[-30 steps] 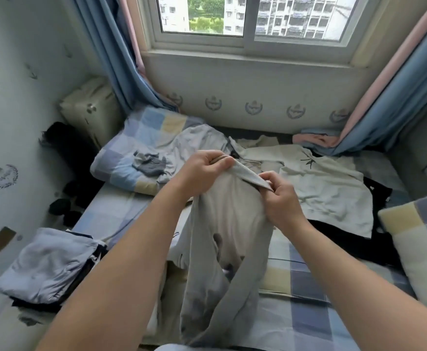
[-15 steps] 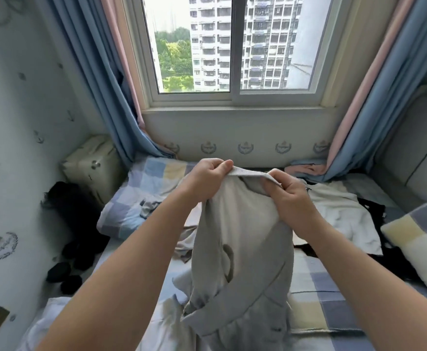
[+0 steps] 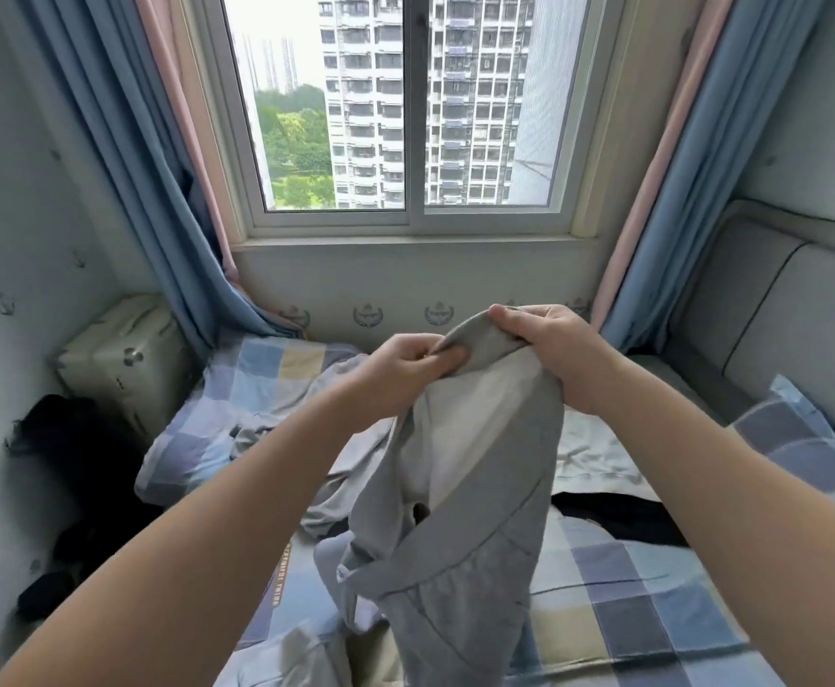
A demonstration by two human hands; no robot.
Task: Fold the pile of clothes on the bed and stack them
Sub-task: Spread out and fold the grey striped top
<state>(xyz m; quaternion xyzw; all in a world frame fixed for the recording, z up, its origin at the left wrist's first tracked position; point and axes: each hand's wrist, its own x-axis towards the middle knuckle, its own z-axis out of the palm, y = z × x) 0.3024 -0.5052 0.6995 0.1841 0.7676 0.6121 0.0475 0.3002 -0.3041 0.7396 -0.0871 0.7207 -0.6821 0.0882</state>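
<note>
Checked bed (image 3: 628,577) below my hands, left hand (image 3: 395,374) and right hand (image 3: 549,349) both pinching the grey garment (image 3: 475,468) top edge, black clothing (image 3: 619,518) under my right forearm

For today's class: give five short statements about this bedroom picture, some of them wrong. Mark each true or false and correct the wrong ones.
1. The left hand and the right hand both grip the top edge of the grey garment. True.
2. The grey garment lies flat on the bed. False: it hangs from the hands above the bed.
3. A black garment lies on the bed, right of the grey one. True.
4. The curtains cover the window. False: they are pulled to the sides, and buildings show through the glass.
5. The bed's sheet is checked. True.
</note>
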